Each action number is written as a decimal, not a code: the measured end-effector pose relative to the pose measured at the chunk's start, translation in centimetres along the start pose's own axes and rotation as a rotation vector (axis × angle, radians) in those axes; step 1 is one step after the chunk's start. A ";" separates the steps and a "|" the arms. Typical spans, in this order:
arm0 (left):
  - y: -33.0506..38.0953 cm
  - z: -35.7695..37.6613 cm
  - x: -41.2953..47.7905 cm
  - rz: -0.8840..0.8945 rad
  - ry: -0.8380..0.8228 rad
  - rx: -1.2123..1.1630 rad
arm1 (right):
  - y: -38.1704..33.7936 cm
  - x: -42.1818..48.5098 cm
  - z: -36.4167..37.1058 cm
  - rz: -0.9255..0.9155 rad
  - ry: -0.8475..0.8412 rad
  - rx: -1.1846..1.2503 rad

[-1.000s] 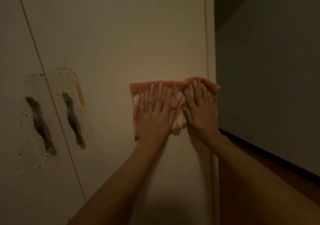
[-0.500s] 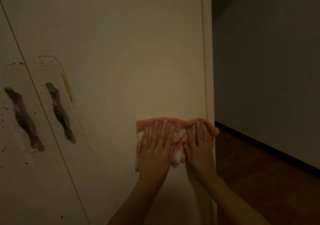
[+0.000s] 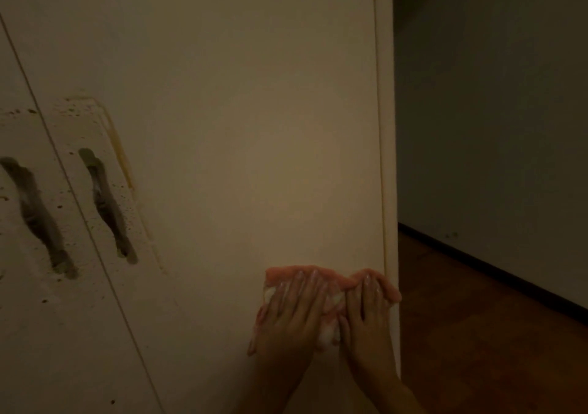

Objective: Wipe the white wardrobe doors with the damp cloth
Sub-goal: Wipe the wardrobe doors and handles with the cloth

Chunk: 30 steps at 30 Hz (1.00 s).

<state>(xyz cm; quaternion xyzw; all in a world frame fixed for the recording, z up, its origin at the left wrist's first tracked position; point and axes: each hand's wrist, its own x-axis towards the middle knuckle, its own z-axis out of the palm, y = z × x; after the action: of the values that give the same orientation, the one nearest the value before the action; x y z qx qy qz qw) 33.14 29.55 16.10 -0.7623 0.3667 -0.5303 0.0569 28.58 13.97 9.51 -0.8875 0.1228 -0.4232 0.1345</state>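
Dimly lit, the white wardrobe fills most of the view: a wide right door (image 3: pixel 238 143) with a bare, even face, and beside it the left door (image 3: pixel 19 334), split from it by a thin slanting seam. Each door carries a dark, wavy handle close to that seam, the right door's handle (image 3: pixel 106 205) and the left door's handle (image 3: pixel 38 216), and the paint around both is speckled with dark spots; a yellowish streak (image 3: pixel 122 156) runs just right of the nearer handle.

Low on the right door, at its right edge, a pink and white cloth (image 3: pixel 331 305) lies flat against the panel. The left hand (image 3: pixel 291 318) and right hand (image 3: pixel 366 315) press on it side by side, palms down, fingers spread and straight, gripping nothing. The cloth's right corner overlaps the door's edge strip (image 3: pixel 386 159).

Past that edge, a dark wooden floor (image 3: pixel 477 334) meets a shadowed wall (image 3: pixel 493 111) along a black skirting board (image 3: pixel 509 277).
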 end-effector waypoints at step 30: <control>-14.4 -11.9 22.5 -0.174 0.139 0.039 | -11.8 24.5 -17.7 -0.175 0.330 -0.041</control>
<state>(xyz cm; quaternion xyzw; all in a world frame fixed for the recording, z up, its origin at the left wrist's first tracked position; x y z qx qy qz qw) 34.01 29.62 45.36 -0.7515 0.2916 -0.5919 -0.0001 30.92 14.43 41.87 -0.8158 0.0742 -0.5707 0.0568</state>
